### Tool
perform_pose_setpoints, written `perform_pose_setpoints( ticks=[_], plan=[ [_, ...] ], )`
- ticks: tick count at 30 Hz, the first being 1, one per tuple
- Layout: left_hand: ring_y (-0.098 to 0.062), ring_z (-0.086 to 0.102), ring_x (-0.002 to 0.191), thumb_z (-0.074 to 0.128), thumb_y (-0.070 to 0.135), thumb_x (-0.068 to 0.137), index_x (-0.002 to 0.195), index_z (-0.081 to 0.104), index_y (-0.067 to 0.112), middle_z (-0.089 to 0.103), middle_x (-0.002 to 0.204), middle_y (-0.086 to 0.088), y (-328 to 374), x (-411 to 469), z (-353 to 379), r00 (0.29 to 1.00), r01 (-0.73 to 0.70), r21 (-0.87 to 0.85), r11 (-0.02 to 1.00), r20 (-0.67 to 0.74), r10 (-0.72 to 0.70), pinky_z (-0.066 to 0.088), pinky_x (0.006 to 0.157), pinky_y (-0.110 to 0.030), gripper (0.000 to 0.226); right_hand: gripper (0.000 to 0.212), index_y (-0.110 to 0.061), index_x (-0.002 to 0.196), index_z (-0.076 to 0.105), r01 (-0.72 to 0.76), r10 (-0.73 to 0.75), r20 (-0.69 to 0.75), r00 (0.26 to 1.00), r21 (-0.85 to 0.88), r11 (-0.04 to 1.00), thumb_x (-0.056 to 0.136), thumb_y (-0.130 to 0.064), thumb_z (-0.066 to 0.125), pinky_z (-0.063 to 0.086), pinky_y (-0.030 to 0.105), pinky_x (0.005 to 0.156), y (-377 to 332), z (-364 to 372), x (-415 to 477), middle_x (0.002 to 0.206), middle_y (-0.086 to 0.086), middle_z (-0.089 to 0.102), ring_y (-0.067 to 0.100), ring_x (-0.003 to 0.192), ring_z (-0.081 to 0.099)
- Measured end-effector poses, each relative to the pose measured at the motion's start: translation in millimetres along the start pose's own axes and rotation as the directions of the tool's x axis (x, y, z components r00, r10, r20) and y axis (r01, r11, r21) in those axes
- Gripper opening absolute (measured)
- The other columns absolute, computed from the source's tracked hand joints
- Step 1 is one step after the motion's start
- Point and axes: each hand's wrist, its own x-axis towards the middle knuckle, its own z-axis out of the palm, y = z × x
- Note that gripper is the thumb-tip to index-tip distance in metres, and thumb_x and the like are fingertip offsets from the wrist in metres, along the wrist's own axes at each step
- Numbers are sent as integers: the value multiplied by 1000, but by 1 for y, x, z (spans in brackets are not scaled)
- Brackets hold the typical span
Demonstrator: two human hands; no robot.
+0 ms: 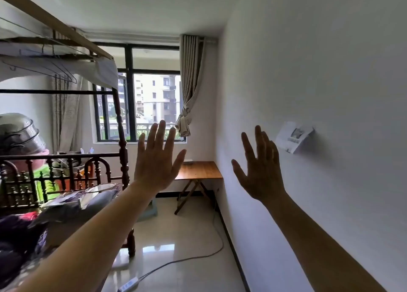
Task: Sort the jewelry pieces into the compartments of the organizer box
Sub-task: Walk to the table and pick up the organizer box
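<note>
Both my arms are stretched out in front of me at about chest height. My left hand (pixel 156 159) is raised with its back toward me, fingers spread and empty. My right hand (pixel 259 168) is raised the same way near the white wall, fingers apart, holding nothing. No jewelry and no organizer box appear anywhere in view.
A small wooden folding table (pixel 199 170) stands in the far corner under the window (pixel 141 106). A dark wooden bed frame (pixel 66 172) piled with clothes fills the left. A white power cable (pixel 176 261) trails over the glossy tiled floor. A paper (pixel 294 136) is stuck on the right wall.
</note>
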Motion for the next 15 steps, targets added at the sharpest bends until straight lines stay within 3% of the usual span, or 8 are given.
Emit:
perform_pose_setpoints(
  ticks=[7,15],
  plan=[
    [-33,12,151,22,59,99,152,30,12,15,164,-17,-83,7,115,997,49,54,997,64,-52,17,118,-56,72,75,-23,159,7,-2,1,124,992,14,1000,99,-57,35,6,49,122,-26,141,17,167,11,-9,30,153,-2],
    [-35,17,149,19,59,98,151,31,10,19,162,-19,-163,59,237,980,133,-1,991,147,-131,20,116,-58,73,75,-21,159,12,-24,11,231,973,54,998,98,-56,37,8,50,121,-39,286,70,166,14,-4,32,153,2]
  ],
)
